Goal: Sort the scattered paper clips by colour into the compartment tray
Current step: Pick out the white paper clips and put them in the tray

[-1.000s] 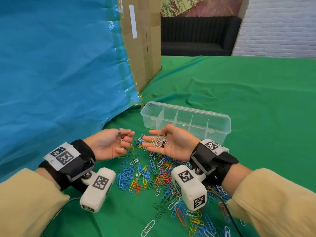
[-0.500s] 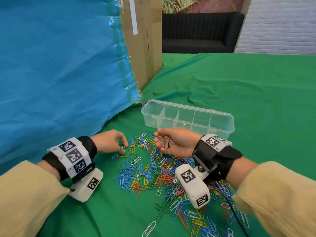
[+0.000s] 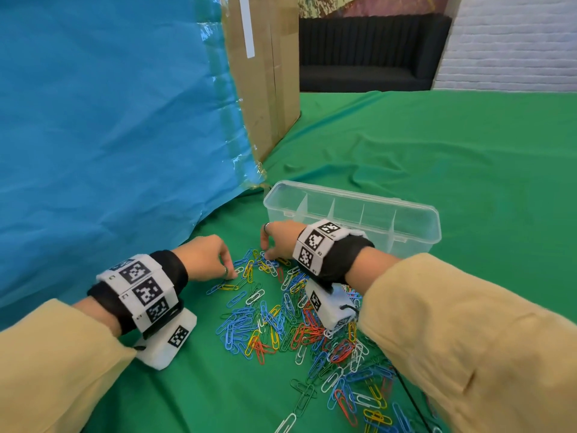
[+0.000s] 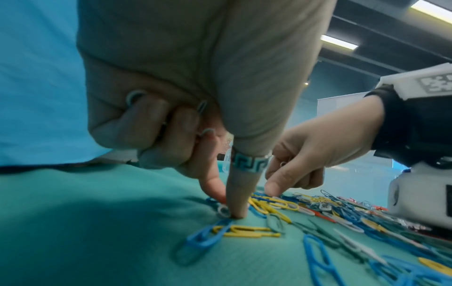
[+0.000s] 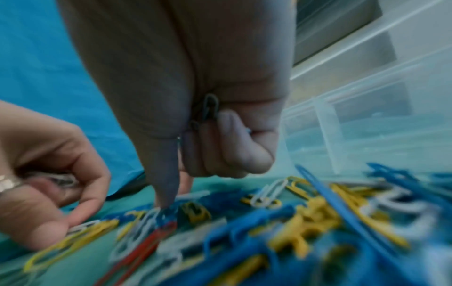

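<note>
The green cloth (image 3: 437, 145) carries everything. The clear compartment tray (image 3: 415, 232) sits at the far side of the paper clips (image 3: 281, 320), which lie spread out near the person. A second ago both palms faced up; now both are turned down onto the heap. The right hand (image 3: 281, 237) keeps white clips (image 5: 208, 110) curled in its palm, thumb down on the pile. The left hand (image 3: 206, 257) also holds clips in curled fingers and pinches a white clip (image 4: 223, 211).

Bright, even light; only my head view is sharp.
My right wrist view smears the paper clips (image 5: 305, 222); ceiling strip lights (image 4: 338, 42) glare in the left one, and both bend at the edges.
</note>
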